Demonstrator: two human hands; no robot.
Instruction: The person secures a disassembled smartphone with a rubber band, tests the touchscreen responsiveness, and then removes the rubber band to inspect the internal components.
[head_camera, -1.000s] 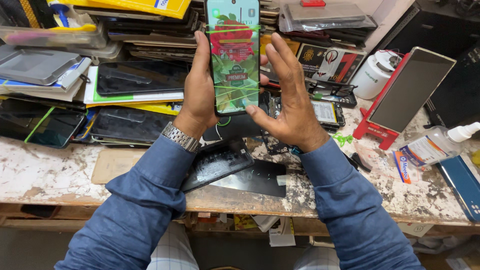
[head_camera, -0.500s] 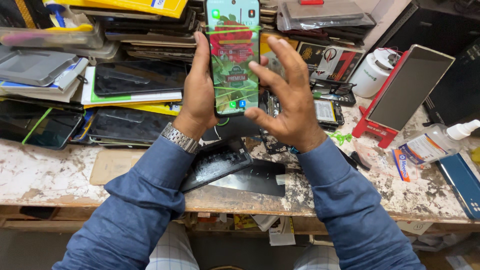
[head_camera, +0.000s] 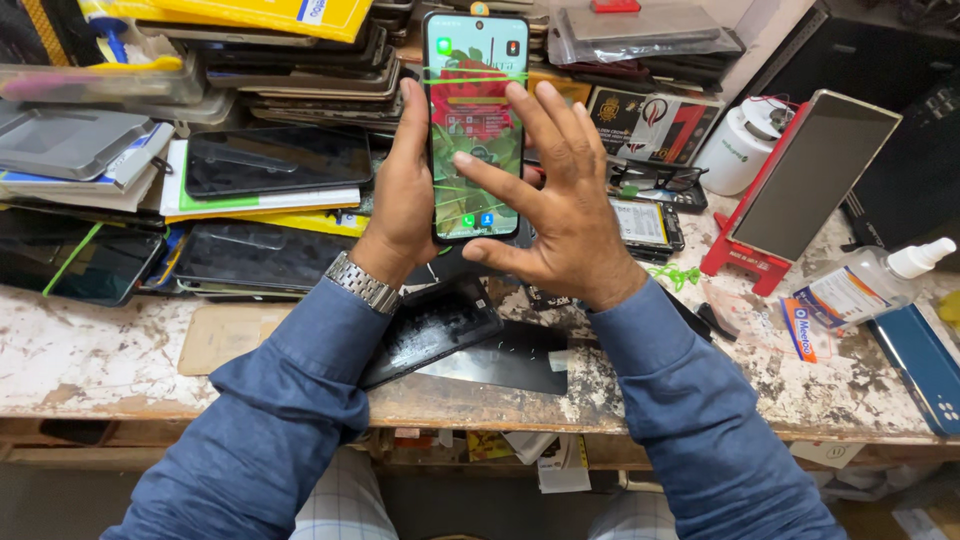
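Note:
My left hand (head_camera: 400, 195) grips a smartphone (head_camera: 475, 110) upright above the workbench, its lit screen showing a red and green picture crossed by thin green lines. My right hand (head_camera: 560, 205) is spread beside it, its index finger touching the middle of the screen and its thumb near the bottom edge. A metal watch (head_camera: 362, 283) sits on my left wrist. Both arms wear blue sleeves.
A black phone back (head_camera: 430, 328) and a dark glass panel (head_camera: 500, 362) lie on the worn bench (head_camera: 100, 350) below my hands. Stacks of screens and cases (head_camera: 270, 165) fill the left. A tablet on a red stand (head_camera: 810, 175), a white jar (head_camera: 745, 150) and a clear spray bottle (head_camera: 865, 282) stand right.
The picture on the phone's screen has shifted between frames. My right index finger has moved onto the middle of the screen. The phone stays in my left hand.

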